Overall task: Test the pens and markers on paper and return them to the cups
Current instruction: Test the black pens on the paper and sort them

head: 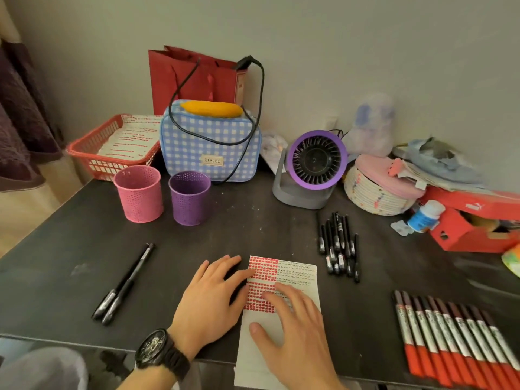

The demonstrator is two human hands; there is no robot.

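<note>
Fingers on both hands straight and spread, gripping nothing. My left hand [213, 294] lies palm-down on the dark table [70, 249], fingertips touching the left edge of the test paper [304, 273], with a black wristwatch [160, 351] on that wrist. My right hand [295, 325] lies flat on the middle of the paper, thumb out to the left.

The paper sits at near centre, its near end over the table edge. It has red marks in rows on the left and black marks on the right.

Two black pens [123, 284] lie side by side on the left, well apart from the paper. A loose bunch of black pens [339, 246] lies just right of the paper's far corner. A row of red-capped markers [450, 339] lies at near right, side by side and touching.

The pink cup [139, 194] and purple cup [190, 198] stand upright at far left, next to each other; I cannot see inside them.

Behind the cups are a red basket [92, 153] holding marked sheets and a blue checked bag [209, 144]. A purple desk fan [315, 161] stands at far centre and a red shoebox [472, 220] at far right.
</note>
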